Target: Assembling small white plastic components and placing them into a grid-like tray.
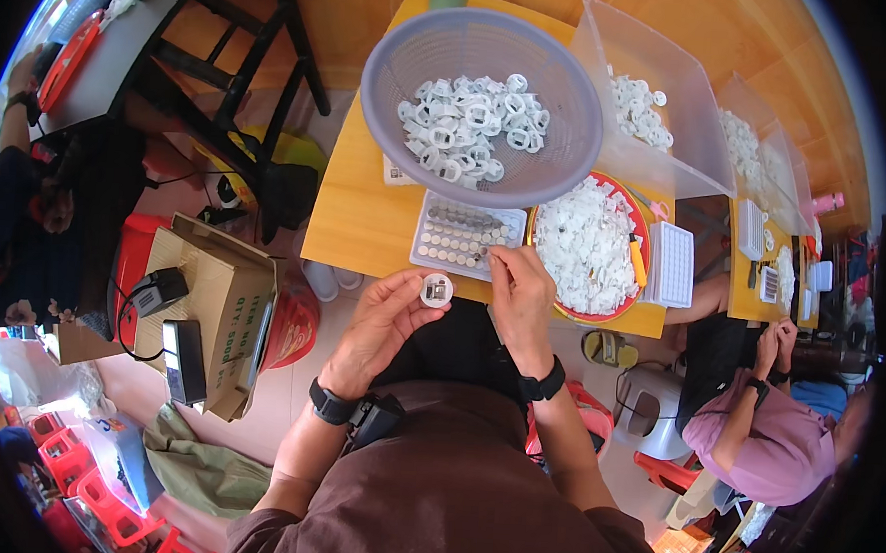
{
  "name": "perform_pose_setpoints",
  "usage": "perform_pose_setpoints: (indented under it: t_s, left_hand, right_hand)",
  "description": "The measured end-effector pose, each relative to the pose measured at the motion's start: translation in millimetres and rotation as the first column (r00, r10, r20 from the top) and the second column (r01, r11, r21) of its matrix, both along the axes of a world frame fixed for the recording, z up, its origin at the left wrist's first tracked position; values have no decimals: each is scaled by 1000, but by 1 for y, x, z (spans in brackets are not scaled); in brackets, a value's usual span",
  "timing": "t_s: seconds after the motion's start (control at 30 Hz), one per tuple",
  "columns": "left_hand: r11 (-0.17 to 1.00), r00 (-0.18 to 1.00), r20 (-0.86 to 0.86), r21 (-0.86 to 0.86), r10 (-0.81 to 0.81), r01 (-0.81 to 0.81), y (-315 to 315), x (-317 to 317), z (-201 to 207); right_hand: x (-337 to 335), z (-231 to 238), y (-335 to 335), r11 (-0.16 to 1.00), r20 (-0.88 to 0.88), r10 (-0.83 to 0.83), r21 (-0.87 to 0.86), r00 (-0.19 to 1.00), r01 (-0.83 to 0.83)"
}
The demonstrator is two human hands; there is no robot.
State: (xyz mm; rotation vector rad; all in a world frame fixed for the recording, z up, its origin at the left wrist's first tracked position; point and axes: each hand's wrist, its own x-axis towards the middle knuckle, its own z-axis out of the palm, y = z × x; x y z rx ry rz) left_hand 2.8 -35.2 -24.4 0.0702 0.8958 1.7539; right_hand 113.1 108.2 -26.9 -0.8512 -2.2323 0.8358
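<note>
In front of my body, my left hand (375, 323) pinches a round white plastic casing (437, 291) with a square metallic part in its middle. My right hand (522, 296) is closed, thumb and fingertips together over the right edge of a white tray (416, 247). Rows of small round discs like button cells (445, 239) lie in that tray. A small dark bit shows at the right fingertips, too little to name. Beyond the tray stands a grey-purple mesh basket (377, 103) of white ring-shaped casings (471, 118). A red-rimmed round tray (536, 266) heaped with small white pieces (585, 244) sits right of my right hand.
A yellow table (341, 221) carries these things. At its right are a white gridded tray (672, 268), a yellow-handled tool (637, 262) and a clear bin (670, 158) of white parts. A cardboard box (226, 315) stands left. Another person (756, 423) sits at right.
</note>
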Motion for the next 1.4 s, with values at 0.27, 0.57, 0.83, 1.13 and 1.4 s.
perform_pose_setpoints:
  t_s: [0.27,0.57,0.83,1.13,1.4]
  left_hand:
    - [1000,1000,26,5,4,-4,-2,1,-2]
    - [1000,999,36,9,-7,7,2,1,1]
    - [999,999,5,10,-50,50,5,3,2]
    - [999,995,-99,-17,-29,28,9,9,5]
    - [995,973,-222,-97,-56,35,8,12,3]
  right_hand:
    - [-12,-3,3,998,78,6,61,997,-11]
    - [-9,-6,6,991,-89,107,92,990,-98]
    - [0,37,-24,975,-202,200,-56,959,-215]
    - [1,25,-30,946,-216,283,223,934,-235]
    - [3,23,-29,914,-130,363,241,923,-326]
